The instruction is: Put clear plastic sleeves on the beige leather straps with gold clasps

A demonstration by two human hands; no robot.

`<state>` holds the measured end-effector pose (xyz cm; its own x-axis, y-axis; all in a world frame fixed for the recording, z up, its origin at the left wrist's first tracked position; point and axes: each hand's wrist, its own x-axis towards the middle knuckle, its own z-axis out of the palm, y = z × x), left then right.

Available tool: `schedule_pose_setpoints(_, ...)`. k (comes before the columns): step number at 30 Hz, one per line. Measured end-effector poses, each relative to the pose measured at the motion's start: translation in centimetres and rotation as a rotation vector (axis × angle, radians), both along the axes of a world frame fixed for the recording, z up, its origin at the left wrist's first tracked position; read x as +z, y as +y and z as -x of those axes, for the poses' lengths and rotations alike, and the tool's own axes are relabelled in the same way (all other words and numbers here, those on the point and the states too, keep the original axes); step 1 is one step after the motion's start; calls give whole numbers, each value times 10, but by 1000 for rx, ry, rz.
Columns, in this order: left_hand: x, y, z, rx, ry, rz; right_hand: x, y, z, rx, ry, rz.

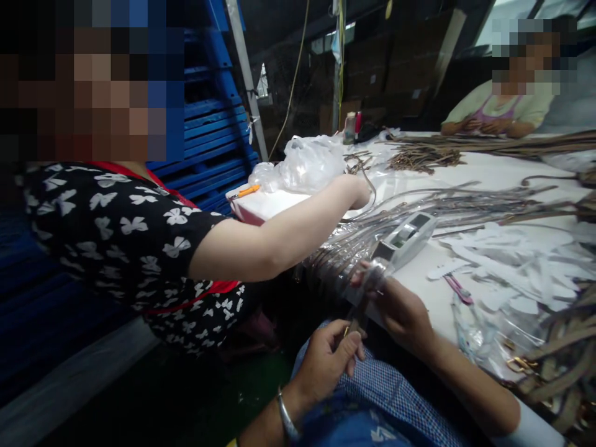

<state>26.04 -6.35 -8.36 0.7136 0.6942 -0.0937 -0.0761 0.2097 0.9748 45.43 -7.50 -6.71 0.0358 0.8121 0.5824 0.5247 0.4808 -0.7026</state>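
Observation:
My left hand (328,359), with a metal bangle on the wrist, pinches the lower end of a thin strap (354,323) over my lap. My right hand (403,310) is closed round the upper part of that strap in clear wrapping, at the table's near edge. Just above it a white tape dispenser (404,238) rests on the white table (428,279). A bundle of straps in clear plastic (344,254) lies beside the dispenser and hangs over the edge.
A person in a black patterned top sits at the left, their arm (279,239) stretched across to the straps. Another person (500,112) sits at the far side. White paper cut-outs (507,261), plastic bags (305,164), brown straps (554,366) and blue pallets (209,118) surround the spot.

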Motion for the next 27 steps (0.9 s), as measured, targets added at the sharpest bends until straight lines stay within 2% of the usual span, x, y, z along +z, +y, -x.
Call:
schedule_pose_setpoints(3, 15, 1, 4, -15, -15, 110, -22, -1, -2, 113, -333, -136)
schedule_pose_setpoints(5, 22, 5, 8, -15, -21, 198, -29, -4, -2, 177, -419, -113)
schedule_pose_setpoints(9, 27, 19, 15, -93, 13, 397, -30, -10, -2, 317, -520, -40)
schedule_pose_setpoints(12, 26, 33, 21, -216, 139, 394, -28, -13, -5, 336, -559, 51)
schedule_pose_setpoints(14, 25, 41, 26, -250, 276, 216, -27, -16, -8, 288, -570, 181)
schedule_pose_setpoints(15, 25, 44, 29, -224, 352, 55, -27, -18, -9, 250, -558, 256)
schedule_pose_setpoints(18, 22, 49, 36, -85, 547, -631, -24, -23, -11, 118, -412, 492)
schedule_pose_setpoints(20, 17, 48, 39, -84, 616, -1059, -21, -25, -10, 143, -229, 699)
schedule_pose_setpoints(21, 14, 47, 40, -115, 630, -1211, -18, -26, -9, 204, -112, 817)
schedule_pose_setpoints(22, 10, 46, 40, -146, 630, -1319, -15, -28, -8, 284, 15, 931)
schedule_pose_setpoints(24, 0, 44, 40, -177, 593, -1433, -7, -33, -5, 443, 272, 1106)
schedule_pose_setpoints(27, -14, 46, 39, -155, 481, -1430, 2, -42, -1, 598, 572, 1189)
